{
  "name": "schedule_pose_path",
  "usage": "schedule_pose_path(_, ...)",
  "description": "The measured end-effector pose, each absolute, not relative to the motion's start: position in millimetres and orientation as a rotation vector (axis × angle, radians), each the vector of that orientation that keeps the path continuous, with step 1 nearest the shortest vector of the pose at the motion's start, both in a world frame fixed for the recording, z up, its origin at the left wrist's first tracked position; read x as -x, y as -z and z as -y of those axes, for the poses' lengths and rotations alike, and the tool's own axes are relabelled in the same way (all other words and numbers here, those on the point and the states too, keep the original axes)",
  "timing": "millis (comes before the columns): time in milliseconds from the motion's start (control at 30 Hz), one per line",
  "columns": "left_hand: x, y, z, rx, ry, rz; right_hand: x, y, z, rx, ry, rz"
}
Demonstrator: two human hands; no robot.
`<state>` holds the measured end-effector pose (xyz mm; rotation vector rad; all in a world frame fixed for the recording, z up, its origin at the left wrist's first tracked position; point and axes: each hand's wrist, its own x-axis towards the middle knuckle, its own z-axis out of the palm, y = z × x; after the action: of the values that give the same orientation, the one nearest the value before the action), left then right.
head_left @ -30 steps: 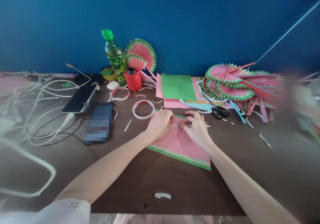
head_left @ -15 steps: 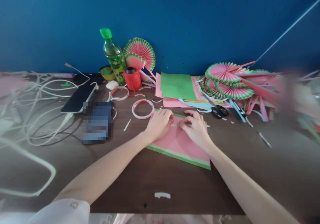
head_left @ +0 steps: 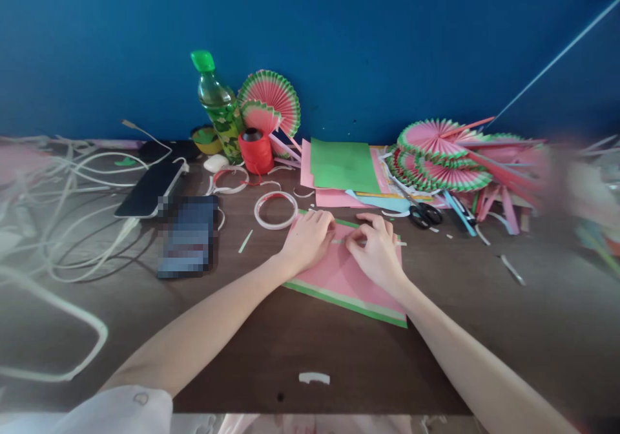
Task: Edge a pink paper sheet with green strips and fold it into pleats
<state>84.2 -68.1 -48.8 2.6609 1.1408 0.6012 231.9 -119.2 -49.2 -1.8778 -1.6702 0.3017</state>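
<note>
"Far left?"

"White cables (head_left: pixel 126 228), tangled; one runs to the near end of a black slab (head_left: pixel 149 190). Just right of that, one phone (head_left: pixel 188 237), its screen blurred out."

"Next, towards the back?"

"One bottle (head_left: pixel 220 108), green cap, patterned label. One spool (head_left: pixel 256 153) of red thread, just in front of it. One pleated paper fan (head_left: pixel 278 98), pink with a green rim, upright behind the spool. Nearer me, one tape roll (head_left: pixel 258 217), lying flat."

"And your hands?"

"My left hand (head_left: pixel 310 240): fingers curled close together, resting on the left part of the pink paper (head_left: pixel 339 282); whether they grip anything, I cannot tell. Paper: one sheet, green-edged, flat on the desk (head_left: pixel 242 363) in front of me. My right hand (head_left: pixel 375 247): thumb and forefinger bent towards each other over the sheet, beside a pale strip (head_left: pixel 402 243); a firm pinch I cannot confirm. The strip crosses the sheet and pokes past its right edge."

"Behind and right?"

"Green sheet (head_left: pixel 343 166), atop pink ones. Scissors (head_left: pixel 426 215), black-handled. More fans (head_left: pixel 438 143), heaped. Last, a white scrap (head_left: pixel 512 270), alone."
</note>
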Motion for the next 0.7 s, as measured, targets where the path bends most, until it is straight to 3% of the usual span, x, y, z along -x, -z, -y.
schedule_pose_path(700, -85.0, 48.4, 68.6, -2.670, -0.584, -1.161, -228.4, 53.1, 120.8, 1.837, -0.212, 1.686)
